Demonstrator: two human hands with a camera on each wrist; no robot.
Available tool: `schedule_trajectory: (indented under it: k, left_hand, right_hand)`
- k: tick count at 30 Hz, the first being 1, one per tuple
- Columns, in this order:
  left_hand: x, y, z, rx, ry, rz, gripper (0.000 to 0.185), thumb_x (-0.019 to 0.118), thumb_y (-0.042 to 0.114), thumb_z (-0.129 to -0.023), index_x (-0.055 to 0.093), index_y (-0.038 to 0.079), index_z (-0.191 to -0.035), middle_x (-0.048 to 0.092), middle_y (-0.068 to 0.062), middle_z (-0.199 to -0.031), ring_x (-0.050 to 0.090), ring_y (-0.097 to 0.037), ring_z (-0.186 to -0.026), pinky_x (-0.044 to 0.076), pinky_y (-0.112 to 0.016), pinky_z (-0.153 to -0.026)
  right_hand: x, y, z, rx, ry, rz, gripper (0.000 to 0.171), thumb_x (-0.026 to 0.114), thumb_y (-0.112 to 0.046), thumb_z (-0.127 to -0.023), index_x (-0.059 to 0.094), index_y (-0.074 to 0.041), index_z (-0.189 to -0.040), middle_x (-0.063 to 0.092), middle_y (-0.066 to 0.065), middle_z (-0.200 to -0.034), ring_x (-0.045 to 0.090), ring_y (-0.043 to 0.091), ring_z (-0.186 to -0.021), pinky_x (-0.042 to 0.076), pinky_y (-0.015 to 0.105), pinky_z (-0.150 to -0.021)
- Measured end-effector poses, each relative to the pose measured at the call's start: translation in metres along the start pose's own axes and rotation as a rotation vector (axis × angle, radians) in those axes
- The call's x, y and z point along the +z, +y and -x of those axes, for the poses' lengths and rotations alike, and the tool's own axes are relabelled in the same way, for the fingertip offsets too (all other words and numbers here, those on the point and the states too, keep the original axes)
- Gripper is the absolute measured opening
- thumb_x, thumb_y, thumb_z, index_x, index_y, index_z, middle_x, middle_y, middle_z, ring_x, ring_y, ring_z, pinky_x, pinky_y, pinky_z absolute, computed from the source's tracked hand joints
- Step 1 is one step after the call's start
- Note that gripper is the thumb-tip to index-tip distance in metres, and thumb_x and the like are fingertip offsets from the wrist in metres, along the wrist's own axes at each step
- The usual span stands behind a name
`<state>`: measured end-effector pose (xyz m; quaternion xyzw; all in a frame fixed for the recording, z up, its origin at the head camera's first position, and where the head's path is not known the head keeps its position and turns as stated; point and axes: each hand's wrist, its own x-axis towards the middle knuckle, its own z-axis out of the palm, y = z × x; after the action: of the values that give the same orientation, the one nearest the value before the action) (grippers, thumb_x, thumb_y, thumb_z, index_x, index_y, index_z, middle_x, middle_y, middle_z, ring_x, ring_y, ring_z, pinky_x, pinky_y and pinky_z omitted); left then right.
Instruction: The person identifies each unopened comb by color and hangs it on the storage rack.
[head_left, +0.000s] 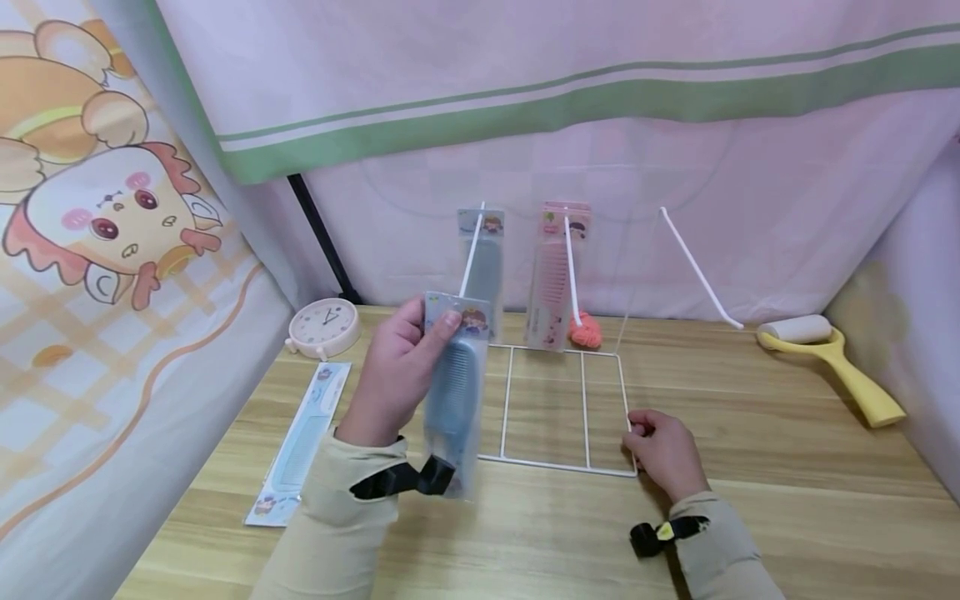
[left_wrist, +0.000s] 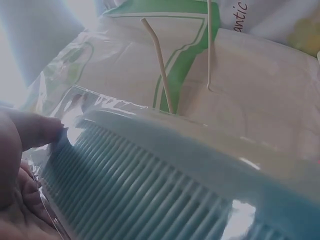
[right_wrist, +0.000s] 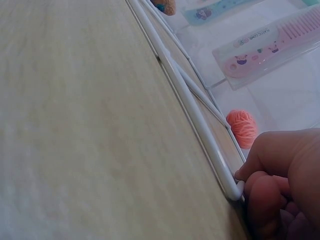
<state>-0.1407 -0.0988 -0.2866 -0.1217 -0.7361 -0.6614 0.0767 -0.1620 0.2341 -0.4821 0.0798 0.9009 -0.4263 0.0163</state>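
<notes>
Left hand: your left hand [head_left: 390, 375], centre-left of the head view, pinches the top of a packaged blue comb [head_left: 452, 400] between thumb and fingers; the pack hangs upright in front of your sleeve.
Blue comb, close view: in the left wrist view the comb's teeth [left_wrist: 135, 190] fill the lower half of the frame under shiny wrap, with your fingertip [left_wrist: 37, 131] on the pack's left edge.
Right hand: your right hand [head_left: 663, 450], lower right of centre, has its fingers curled onto the right front corner of the white wire rack [head_left: 562, 408]; the right wrist view shows fingertips [right_wrist: 265, 175] touching that corner rod [right_wrist: 200, 120].
Rack: its base lies flat on the table [head_left: 787, 467] and three white prongs rise from it toward the back.
Left prong: carries a second blue comb pack [head_left: 483, 258].
Middle prong: carries a pink comb pack [head_left: 553, 275].
Right prong: the bare prong [head_left: 697, 271] slants up to the left.
Table, left side: a light blue comb pack [head_left: 300, 442] lies flat, with a round clock [head_left: 324, 327] behind it.
Table, back: an orange yarn ball [head_left: 585, 331] sits just behind the rack.
Table, right side: a yellow lint roller [head_left: 832, 354] lies well apart from the rack.
</notes>
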Motion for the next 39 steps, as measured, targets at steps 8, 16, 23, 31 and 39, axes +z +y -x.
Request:
schedule_trajectory:
  k: [8,16,23,31,39]
  left_hand:
    - [0.0007,-0.0011,0.0011,0.002,0.014,0.035,0.024,0.053,0.013,-0.103,0.055,-0.001,-0.123,0.064,-0.015,-0.112,0.064,-0.022,-0.096,0.057,-0.037,-0.088]
    - [0.0020,-0.0005,0.0053,0.015,0.075,0.050,0.025,0.060,0.016,-0.101,0.058,0.001,-0.121,0.064,-0.013,-0.109,0.064,-0.021,-0.095,0.058,-0.035,-0.087]
    - [0.0026,0.0018,0.0068,0.043,0.102,0.024,0.024,0.061,0.016,-0.101,0.059,0.001,-0.120,0.065,-0.013,-0.106,0.064,-0.021,-0.091,0.058,-0.035,-0.084]
    - [0.0037,-0.0013,0.0070,0.006,0.105,0.016,0.023,0.063,0.015,-0.100,0.061,0.001,-0.118,0.064,-0.013,-0.103,0.061,-0.020,-0.087,0.057,-0.031,-0.080]
    - [0.0039,0.0010,0.0047,0.012,0.152,-0.030,0.023,0.066,0.020,-0.098,0.065,0.003,-0.114,0.066,-0.011,-0.095,0.061,-0.019,-0.080,0.057,-0.028,-0.072]
  right_hand:
    - [0.0002,-0.0001,-0.0003,0.008,0.002,0.012,0.036,0.065,-0.008,-0.086,0.066,0.004,-0.120,0.062,0.007,-0.091,0.058,0.016,-0.073,0.048,0.026,-0.062]
    - [-0.0001,0.0001,-0.0007,-0.001,0.007,0.011,0.037,0.065,-0.007,-0.085,0.067,0.004,-0.119,0.063,0.007,-0.091,0.058,0.016,-0.073,0.047,0.026,-0.063]
    - [-0.0001,0.0014,-0.0014,-0.013,0.021,0.024,0.036,0.065,-0.008,-0.084,0.068,0.004,-0.118,0.064,0.006,-0.089,0.058,0.016,-0.075,0.047,0.026,-0.065]
    - [0.0001,0.0007,-0.0011,-0.003,0.019,0.013,0.036,0.066,-0.008,-0.084,0.067,0.004,-0.118,0.063,0.007,-0.089,0.058,0.015,-0.072,0.047,0.026,-0.063]
    - [-0.0001,0.0003,-0.0006,-0.013,0.022,0.027,0.036,0.066,-0.008,-0.083,0.068,0.004,-0.117,0.063,0.006,-0.088,0.058,0.016,-0.074,0.047,0.026,-0.066]
